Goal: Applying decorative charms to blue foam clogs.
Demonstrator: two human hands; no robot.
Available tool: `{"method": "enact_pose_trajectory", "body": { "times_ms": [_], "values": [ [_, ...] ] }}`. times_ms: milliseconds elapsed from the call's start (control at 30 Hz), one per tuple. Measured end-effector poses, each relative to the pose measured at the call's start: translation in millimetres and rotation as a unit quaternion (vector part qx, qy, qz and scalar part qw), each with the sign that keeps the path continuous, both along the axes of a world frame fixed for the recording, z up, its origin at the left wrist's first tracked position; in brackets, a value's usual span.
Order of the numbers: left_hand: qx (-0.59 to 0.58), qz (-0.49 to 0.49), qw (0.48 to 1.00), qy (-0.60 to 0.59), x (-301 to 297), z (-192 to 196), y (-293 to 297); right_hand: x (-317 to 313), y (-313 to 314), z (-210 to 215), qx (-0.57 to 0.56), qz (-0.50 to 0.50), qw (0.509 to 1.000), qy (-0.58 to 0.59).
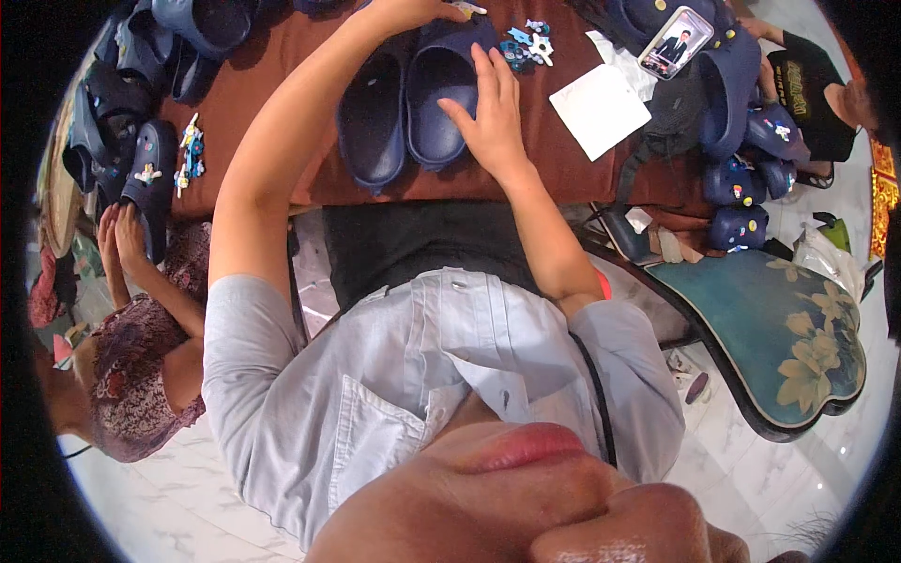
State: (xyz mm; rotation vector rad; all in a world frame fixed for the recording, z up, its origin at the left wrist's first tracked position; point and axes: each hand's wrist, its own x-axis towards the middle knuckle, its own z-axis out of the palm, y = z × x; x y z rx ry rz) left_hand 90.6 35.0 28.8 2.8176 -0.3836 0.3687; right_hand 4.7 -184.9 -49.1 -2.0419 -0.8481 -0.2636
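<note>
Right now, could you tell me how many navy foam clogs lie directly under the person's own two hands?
2: left navy foam clog beside right navy foam clog, touching, on the brown table. Right hand rests on the right one. More lie elsewhere.

Both arms reach forward, the right hand (490, 117) flat with fingers spread (the left hand (408, 11) mostly cropped).

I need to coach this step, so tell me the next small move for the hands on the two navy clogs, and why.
Probably press the piece under the left hand into the toe of the clog. The right hand already lies flat on the right clog, steadying it beside the left clog, and loose charms lie close by on the brown table. What the left fingers hold is too small to tell.
</note>
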Motion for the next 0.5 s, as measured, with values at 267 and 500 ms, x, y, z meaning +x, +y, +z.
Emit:
{"method": "enact_pose_trajectory", "body": {
  "times_ms": [267,500],
  "values": [
    [-0.099,-0.116,0.988,0.018,17.3,-20.9,37.8,-4.4,9.2,-5.7,0.014,-0.007,1.000,-0.011],
    [-0.070,-0.054,0.996,0.015,6.5,11.3,-7.0,-1.4,4.5,-7.5,0.031,-0.011,0.999,-0.037]
  ]
}}
